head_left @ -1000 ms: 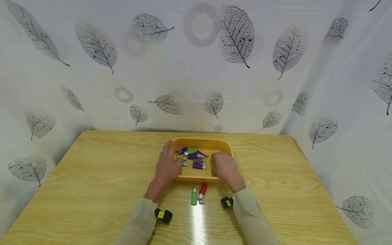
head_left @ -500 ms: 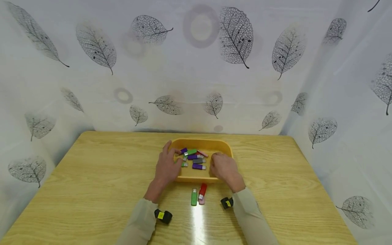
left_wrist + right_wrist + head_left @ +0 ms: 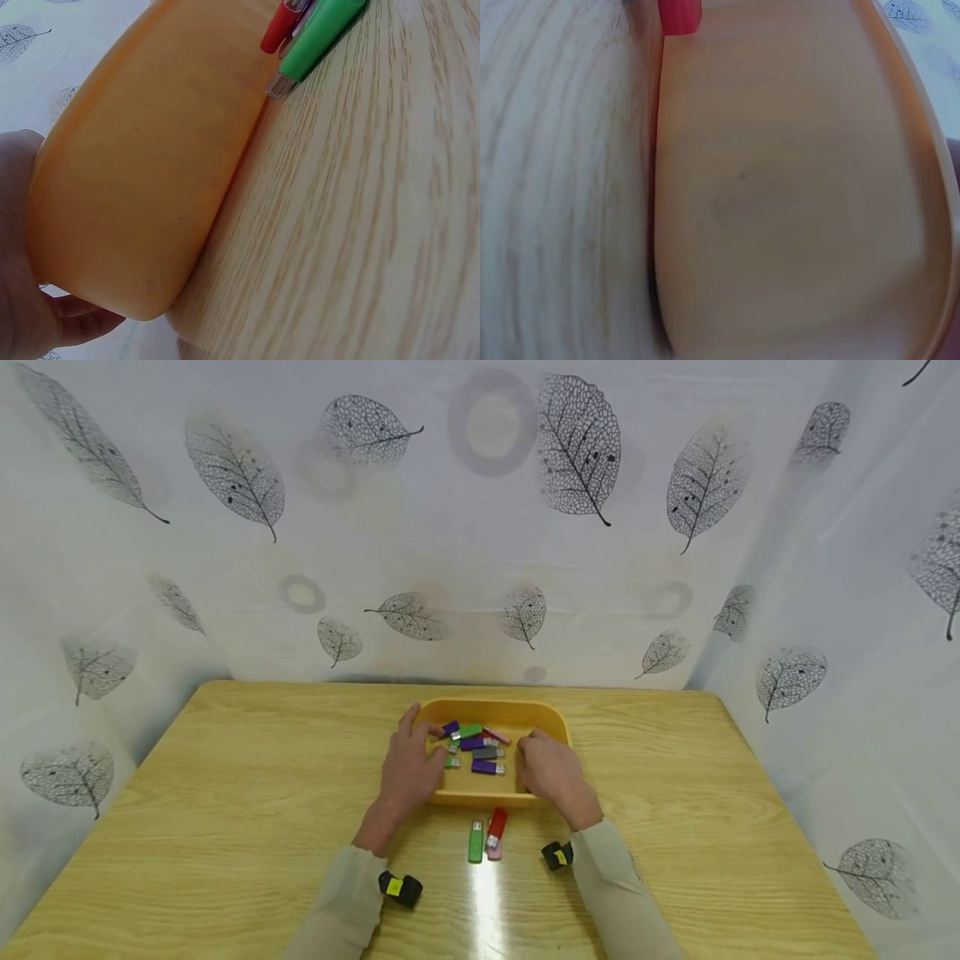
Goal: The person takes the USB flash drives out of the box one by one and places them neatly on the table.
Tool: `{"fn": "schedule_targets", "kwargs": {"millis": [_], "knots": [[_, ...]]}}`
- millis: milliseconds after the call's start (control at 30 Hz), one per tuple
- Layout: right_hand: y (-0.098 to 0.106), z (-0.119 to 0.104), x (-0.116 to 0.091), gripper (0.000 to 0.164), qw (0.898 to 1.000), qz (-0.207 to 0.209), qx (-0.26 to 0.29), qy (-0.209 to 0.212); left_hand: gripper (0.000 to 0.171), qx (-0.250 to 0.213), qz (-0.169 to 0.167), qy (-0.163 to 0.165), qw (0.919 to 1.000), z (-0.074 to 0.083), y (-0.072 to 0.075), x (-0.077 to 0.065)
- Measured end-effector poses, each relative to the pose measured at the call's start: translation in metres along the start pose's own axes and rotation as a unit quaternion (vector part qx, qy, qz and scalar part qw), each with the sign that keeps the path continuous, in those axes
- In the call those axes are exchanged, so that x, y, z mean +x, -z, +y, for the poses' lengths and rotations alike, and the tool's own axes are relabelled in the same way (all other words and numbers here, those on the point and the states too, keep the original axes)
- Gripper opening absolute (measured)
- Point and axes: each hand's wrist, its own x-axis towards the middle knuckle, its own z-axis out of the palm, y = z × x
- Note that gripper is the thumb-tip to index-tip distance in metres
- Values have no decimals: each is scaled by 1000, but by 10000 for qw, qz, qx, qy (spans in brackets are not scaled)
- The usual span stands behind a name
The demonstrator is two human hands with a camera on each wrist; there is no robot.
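Observation:
A yellow-orange plastic tray (image 3: 491,798) lies on the table, holding several USB sticks. My left hand (image 3: 408,767) grips its left end, with the thumb over the rim and fingertips around the outer side in the left wrist view. My right hand (image 3: 551,768) reaches inside at the right end, fingers bent downward. Its fingertips are hidden, so I cannot tell whether they hold a stick. Between the hands lie a purple USB stick (image 3: 487,767), a grey one (image 3: 487,753) and a green one (image 3: 470,731), with others bunched towards the left hand.
In front of the tray, a green USB stick (image 3: 476,842) lies beside a red one (image 3: 497,828) that overlaps a pink one (image 3: 494,852). Black wrist cameras (image 3: 401,888) sit at both sleeves. A leaf-printed white cloth (image 3: 480,527) hangs behind the wooden table (image 3: 285,793).
My right hand shifts slightly inside the tray, a little left and then back. My left hand and the USB sticks stay where they were.

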Motion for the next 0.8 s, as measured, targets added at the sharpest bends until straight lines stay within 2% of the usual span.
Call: {"fn": "schedule_targets", "kwargs": {"millis": [233,633,800], "knots": [[1,1,1,10,9990,-109,423,-67,30,-9,-27,3,10000,1,0,1],[4,2,0,2,9979,-174,609,99,30,-20,-59,26,10000,2,1,1],[4,3,1,13,9971,-288,679,203,30,-41,-54,46,10000,2,1,0]]}}
